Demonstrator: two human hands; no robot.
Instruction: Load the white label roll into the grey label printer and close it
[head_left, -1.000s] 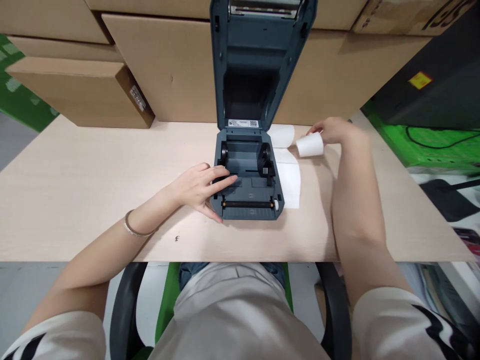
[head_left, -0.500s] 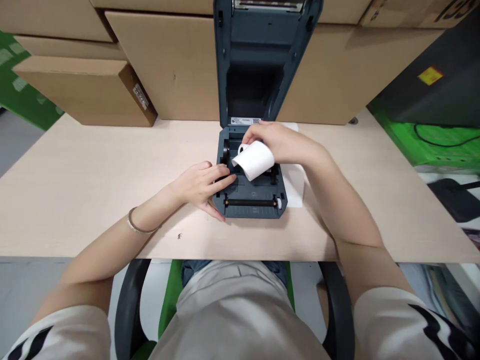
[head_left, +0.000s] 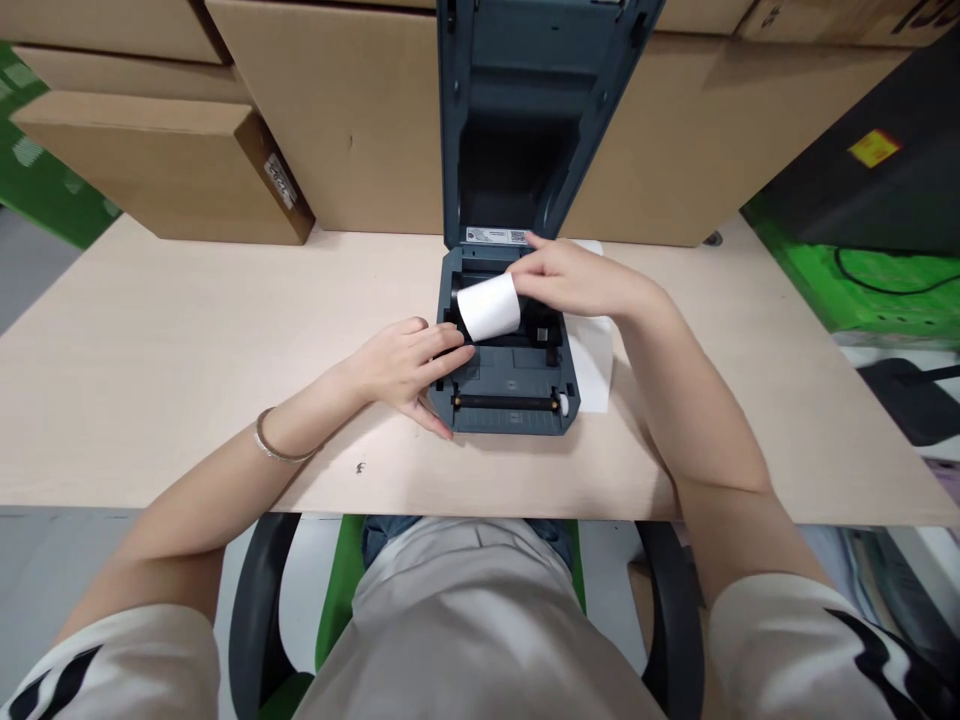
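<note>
The white paper roll sits tilted in the left part of the roll bay of the dark grey label printer, apparently not fully seated. The printer lid stands open and upright.

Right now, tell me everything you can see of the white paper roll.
The paper roll is a plain white cylinder of wound paper, unprinted as far as shows. It lies sideways, slightly tilted, over the open printer's rear bay. The right hand grips its right end; whether it rests on the printer cannot be told.

Black-marked white sleeves and a silver bangle.
</note>
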